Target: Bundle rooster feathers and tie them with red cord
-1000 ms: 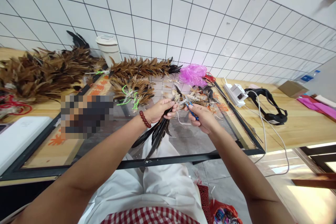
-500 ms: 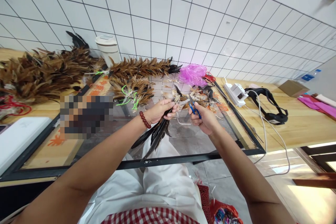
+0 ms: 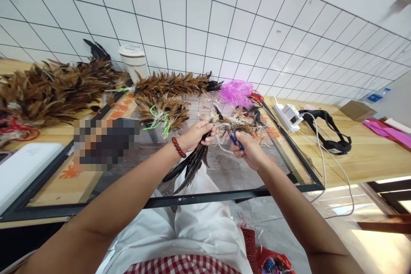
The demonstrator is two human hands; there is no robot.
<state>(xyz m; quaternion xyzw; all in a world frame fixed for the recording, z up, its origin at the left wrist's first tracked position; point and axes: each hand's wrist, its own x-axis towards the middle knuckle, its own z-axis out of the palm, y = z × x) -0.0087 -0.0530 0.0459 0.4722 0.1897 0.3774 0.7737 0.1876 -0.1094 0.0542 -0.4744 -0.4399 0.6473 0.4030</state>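
My left hand (image 3: 196, 134), with a red bead bracelet at the wrist, is closed round the quill ends of a bundle of dark feathers (image 3: 192, 165) that hangs down over the glass tabletop (image 3: 224, 171). My right hand (image 3: 247, 149) is closed on small blue-handled scissors (image 3: 234, 138), whose blades point left at the top of the bundle. A thin white thread (image 3: 221, 145) loops between the two hands.
Brown feather bunches (image 3: 48, 90) and a long feather string (image 3: 175, 82) lie at the back. A white cup (image 3: 134, 61), a pink plastic bag (image 3: 240, 91), a white power strip (image 3: 289, 114) with cable, a black strap (image 3: 330, 130) and a white box (image 3: 22, 167) sit around.
The scissors in my right hand have swung from pointing down to pointing at the top of the feather bundle. My left hand has stayed on the bundle.
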